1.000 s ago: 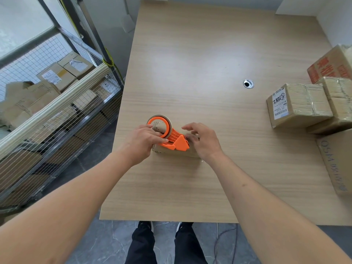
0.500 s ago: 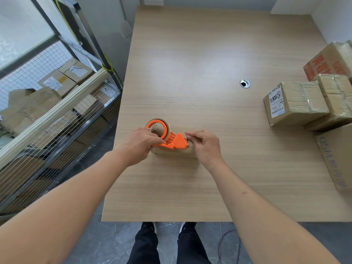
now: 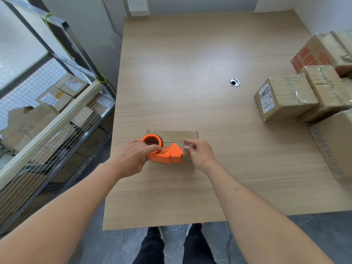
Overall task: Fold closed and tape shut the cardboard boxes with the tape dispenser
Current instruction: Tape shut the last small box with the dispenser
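A: Where does the small cardboard box (image 3: 172,137) sit, and who has the dispenser?

B: The box lies flat on the worktop (image 3: 190,63), near its front edge, flaps folded down with the seam running left to right. The orange tape dispenser (image 3: 163,152) rests on the box's near side. The left hand (image 3: 136,156) grips it, fingers curled over the roll end, so I judge it steers the pull along the seam.

A: And the right hand (image 3: 199,152)?

B: It sits just right of the dispenser's nose — thumb and fingers pinched together at the cutter end. It looks like it nips the free tape end, though the clear strip is too faint to be sure. Probably it anchors the tape so the dispenser can draw away from it.

A: Room to move?

B: Plenty beyond the box: bare worktop stretches to the far wall, with only a cable grommet (image 3: 234,82) well to the box's far right. The stacked taped boxes (image 3: 285,96) stand well apart on the right. Left of the box the worktop edge is close, with a wire cage (image 3: 57,121) of parcels past it — a leftward pull has little margin before the dispenser hangs off the edge.
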The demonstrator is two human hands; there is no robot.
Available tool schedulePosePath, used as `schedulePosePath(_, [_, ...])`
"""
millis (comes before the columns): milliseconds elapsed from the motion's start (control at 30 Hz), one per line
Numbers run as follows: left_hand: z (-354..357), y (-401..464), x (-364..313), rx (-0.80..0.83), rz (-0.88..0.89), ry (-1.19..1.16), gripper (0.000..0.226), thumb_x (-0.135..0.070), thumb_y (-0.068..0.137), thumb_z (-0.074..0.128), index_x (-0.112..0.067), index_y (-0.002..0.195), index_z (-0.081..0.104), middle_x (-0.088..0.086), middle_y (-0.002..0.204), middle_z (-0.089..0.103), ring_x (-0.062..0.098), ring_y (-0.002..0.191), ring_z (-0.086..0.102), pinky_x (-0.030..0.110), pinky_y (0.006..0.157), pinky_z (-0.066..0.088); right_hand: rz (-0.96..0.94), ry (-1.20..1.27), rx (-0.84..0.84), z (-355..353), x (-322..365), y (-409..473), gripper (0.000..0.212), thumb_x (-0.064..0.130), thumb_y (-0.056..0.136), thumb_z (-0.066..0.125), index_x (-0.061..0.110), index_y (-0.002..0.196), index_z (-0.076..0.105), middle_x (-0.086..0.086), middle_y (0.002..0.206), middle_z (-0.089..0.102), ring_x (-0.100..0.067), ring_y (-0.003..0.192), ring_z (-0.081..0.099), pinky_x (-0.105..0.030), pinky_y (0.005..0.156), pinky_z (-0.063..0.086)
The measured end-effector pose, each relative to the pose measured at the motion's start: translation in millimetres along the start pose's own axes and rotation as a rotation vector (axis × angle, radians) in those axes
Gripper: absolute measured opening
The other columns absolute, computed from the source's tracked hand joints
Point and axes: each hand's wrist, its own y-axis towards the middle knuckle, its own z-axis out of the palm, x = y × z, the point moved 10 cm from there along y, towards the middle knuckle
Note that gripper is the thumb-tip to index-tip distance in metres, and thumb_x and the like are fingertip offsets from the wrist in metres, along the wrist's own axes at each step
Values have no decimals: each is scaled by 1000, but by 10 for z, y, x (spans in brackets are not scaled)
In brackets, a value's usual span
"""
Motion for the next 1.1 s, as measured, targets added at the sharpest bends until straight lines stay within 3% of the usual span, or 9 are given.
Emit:
schedulePosePath(300, [-207,-40,-76,-57,70,9,47,-10,83,75,-22,128,66,-10,90,60,23,88,63,42,96,49,41,98,11,-31,-118,3,36,12,98,63,22,132,69,-7,112,75,-20,107,69,-30,98,51])
schedulePosePath(400, [-358,49,-102,-107,78,-11,38,-36,85,71,-23,120,71,-10,86,63,22,81,63,40,89,49,54,159,52,-45,-114,48,33,10,98,64,18,130,70,-6,104,73,-20,98,69,-24,85,52])
schedulePosePath(467, [-451,114,-62,-131,59,-5,46,-58,85,60,-23,112,75,-5,78,67,23,73,62,36,80,48,64,200,84,-88,-147,81,32,7,98,64,16,128,70,-1,92,68,-13,83,64,-13,70,48])
schedulePosePath(533, [-514,161,7,-139,29,-8,53,-65,85,53,-23,106,75,-3,71,67,24,67,61,31,70,45,72,226,97,-146,-215,108,29,6,98,63,18,123,72,4,83,64,-7,74,60,-9,68,47])
schedulePosePath(600, [-511,230,84,-117,-20,-77,48,-66,85,57,-24,102,74,-7,70,66,20,65,61,31,63,45,76,241,88,-215,-264,125,26,7,99,63,20,119,73,0,75,58,-11,72,58,-22,74,53])
schedulePosePath(700, [-449,384,153,-57,-107,-216,36,-59,83,66,-26,96,72,-11,76,65,14,73,61,33,66,48,108,343,46,-332,-331,172,25,3,99,62,18,118,70,-2,68,47,-18,71,59,-38,80,63])
schedulePosePath(867, [-372,582,237,27,-190,-287,22,-45,86,79,-27,97,72,-7,84,67,16,82,62,35,69,50,86,246,-51,-567,-425,262,16,4,97,63,16,103,71,4,64,45,-15,69,58,-46,82,63])
schedulePosePath(967, [-321,671,250,85,-197,-286,25,-52,85,77,-31,97,71,-11,85,67,12,82,63,31,68,49,103,221,-59,-587,-501,255,10,7,96,64,12,103,70,3,68,53,-24,76,68,-51,88,59])
schedulePosePath(1100, [-268,765,251,100,-207,-266,27,-56,85,75,-31,95,70,-10,85,67,13,81,63,36,70,54,131,231,-125,-592,-599,238,6,10,94,67,13,98,71,-3,75,64,-30,89,71,-49,90,58])
